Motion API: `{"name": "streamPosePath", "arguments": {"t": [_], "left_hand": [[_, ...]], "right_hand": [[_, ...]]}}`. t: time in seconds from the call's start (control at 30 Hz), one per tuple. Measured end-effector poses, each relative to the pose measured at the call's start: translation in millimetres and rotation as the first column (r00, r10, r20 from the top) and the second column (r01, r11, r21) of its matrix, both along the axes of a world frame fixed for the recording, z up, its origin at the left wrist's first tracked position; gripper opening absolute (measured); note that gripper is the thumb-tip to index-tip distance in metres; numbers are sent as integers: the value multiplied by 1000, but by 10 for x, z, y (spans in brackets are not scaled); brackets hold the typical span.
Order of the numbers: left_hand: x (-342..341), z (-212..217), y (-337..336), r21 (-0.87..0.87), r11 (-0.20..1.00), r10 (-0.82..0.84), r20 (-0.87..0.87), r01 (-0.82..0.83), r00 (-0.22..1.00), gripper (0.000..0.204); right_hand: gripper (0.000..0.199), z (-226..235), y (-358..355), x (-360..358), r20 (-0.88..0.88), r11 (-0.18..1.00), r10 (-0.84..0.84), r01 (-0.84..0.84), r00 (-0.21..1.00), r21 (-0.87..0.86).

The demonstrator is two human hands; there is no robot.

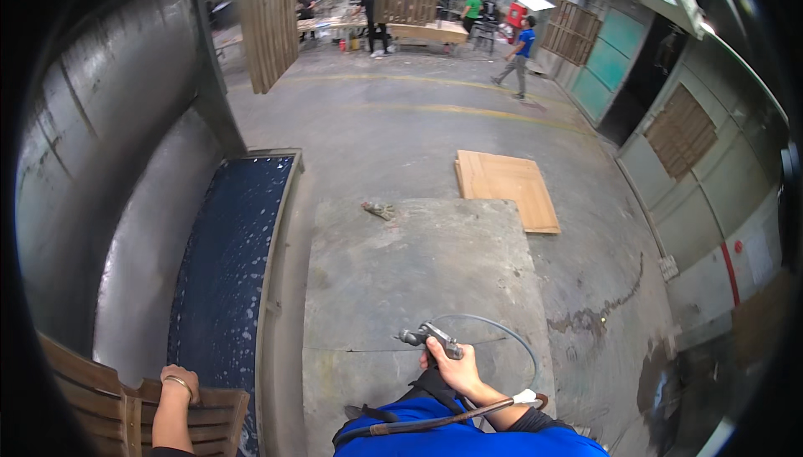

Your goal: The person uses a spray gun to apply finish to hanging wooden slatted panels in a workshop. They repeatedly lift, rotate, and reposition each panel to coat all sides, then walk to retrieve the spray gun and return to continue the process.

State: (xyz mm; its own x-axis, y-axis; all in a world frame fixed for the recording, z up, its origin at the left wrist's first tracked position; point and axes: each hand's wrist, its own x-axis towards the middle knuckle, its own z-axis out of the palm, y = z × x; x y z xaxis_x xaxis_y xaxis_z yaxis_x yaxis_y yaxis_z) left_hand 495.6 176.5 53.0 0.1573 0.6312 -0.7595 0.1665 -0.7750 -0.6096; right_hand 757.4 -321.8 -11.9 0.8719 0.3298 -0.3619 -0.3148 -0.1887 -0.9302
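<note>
My left hand [180,383], with a bracelet at the wrist, is closed over the top edge of a brown slatted wooden panel [125,415] at the lower left. In front of my body my right hand [454,368] is wrapped round the grip of a spray gun [431,338], whose nozzle faces left. A thin grey hose [523,344] loops from the gun to the right and back toward my forearm. Below the gun lies a broad, worn grey surface [401,273]. A small grey object [381,210] with a reddish end, its kind unclear, rests near its far edge.
On my left, a long trough [230,223] of dark, foamy liquid runs along a curved metal wall [146,214]. Flat wooden boards [506,189] lie beyond the grey surface. Slatted panels [269,30] hang farther off. A person in blue [523,47] walks at the back right.
</note>
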Motion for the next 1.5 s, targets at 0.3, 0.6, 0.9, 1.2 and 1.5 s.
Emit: {"name": "streamPosePath", "arguments": {"t": [0.3, 0.6, 0.9, 1.2, 1.5], "left_hand": [[977, 618, -717, 164, 987, -17, 115, -2, 993, 34], [1604, 1474, -1232, 507, 862, -246, 462, -26, 852, 12], [1884, 1669, -1357, 510, 842, -125, 499, -174, 858, 20], [2110, 2119, -1703, 415, 859, -56, 657, -299, 752, 30], [2164, 2437, -1975, 398, 889, -103, 654, -225, 750, 32]], "right_hand": [[45, -199, 142, 2282, -111, 931, 338, -314, 935, 188], [41, -390, -60, 3753, -212, 840, 489, -390, 846, 378], [33, -468, -88, 4321, -286, 803, 569, -447, 771, 393], [44, -289, 56, 4625, -131, 637, 747, -646, 651, 421], [48, -400, 122, 4691, 76, 518, 805, -759, 588, 394]]}}
